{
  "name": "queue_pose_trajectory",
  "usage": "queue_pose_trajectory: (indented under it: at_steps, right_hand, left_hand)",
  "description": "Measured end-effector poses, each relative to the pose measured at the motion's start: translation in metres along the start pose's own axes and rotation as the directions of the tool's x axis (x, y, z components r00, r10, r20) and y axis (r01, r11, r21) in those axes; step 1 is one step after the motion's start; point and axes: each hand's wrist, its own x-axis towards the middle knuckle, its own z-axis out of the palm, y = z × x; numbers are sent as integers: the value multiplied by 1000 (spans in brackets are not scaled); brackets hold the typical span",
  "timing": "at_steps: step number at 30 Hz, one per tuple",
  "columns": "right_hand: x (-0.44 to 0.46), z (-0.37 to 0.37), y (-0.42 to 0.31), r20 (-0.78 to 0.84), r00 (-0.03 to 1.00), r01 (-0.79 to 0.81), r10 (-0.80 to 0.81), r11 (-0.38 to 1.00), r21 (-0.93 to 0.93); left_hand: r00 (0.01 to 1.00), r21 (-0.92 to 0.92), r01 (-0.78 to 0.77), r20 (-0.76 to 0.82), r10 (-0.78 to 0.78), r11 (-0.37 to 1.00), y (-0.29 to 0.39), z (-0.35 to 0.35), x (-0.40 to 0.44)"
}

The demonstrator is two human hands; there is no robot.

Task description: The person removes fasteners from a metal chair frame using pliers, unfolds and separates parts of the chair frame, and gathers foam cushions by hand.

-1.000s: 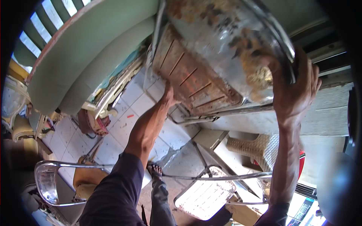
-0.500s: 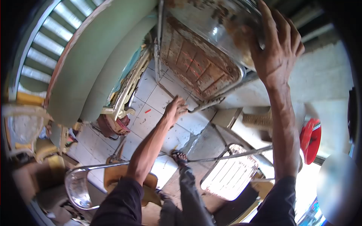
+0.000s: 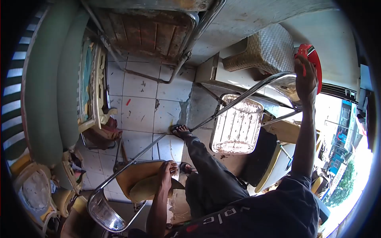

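My left hand [image 3: 167,171] hangs over the brown wooden-looking seat [image 3: 137,178] of a metal-framed chair, its fingers loosely bent and nothing visible in them. At the right, my right hand [image 3: 306,81] is beside the curved metal backrest [image 3: 286,88] of a folding chair with a rusty white seat [image 3: 237,125]. Its fingers point up, with no clear grip on the backrest; contact is hard to judge. A shiny chair backrest [image 3: 106,210] lies lower left of my left hand. The rusty brown chair seat [image 3: 149,33] stands at the top, away from both hands.
A woven-pattern plastic stool [image 3: 270,47] and a red round object [image 3: 315,65] are at the upper right. Green rolls or cushions [image 3: 47,87] line the left side, by a cream frame [image 3: 95,87]. My feet are on the tiled floor [image 3: 139,113].
My right hand has let go of the rusty brown chair and moved down and right, beside the other chair's backrest. My left hand has dropped over the brown seat. The view has shifted.
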Motion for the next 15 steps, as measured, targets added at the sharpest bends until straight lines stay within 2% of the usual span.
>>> queue_pose_trajectory:
  at_steps: [2,3,5,6,8,9,12,13,15]
  right_hand:
    - [-16,8,33,243,923,-326,300,942,75]
    - [-25,21,60,245,926,-316,288,945,82]
    - [-40,50,100,259,959,-192,115,935,299]
    - [-43,48,91,247,964,-180,103,932,314]
    - [-49,36,65,205,978,9,-23,997,73]
    - [-48,36,68,245,968,32,-51,996,81]
    - [-44,42,74,246,967,71,-63,997,-26]
    - [-44,50,88,268,957,121,-110,992,-26]
    - [-33,66,113,191,888,440,-417,893,-95]
  left_hand:
    - [996,26,-53,69,51,998,-9,3,-2]
    - [992,-2,-63,107,63,998,-20,11,2]
    - [987,-56,-8,160,17,998,-32,41,13]
    - [983,-130,30,186,-6,991,-53,53,30]
    - [965,-171,116,252,-70,978,-87,80,57]
    - [961,-164,154,252,-110,974,-102,98,65]
    - [907,97,86,404,-118,992,-162,133,122]
    - [949,103,84,295,-111,991,-171,149,111]
    - [949,149,119,273,-157,982,-213,164,137]
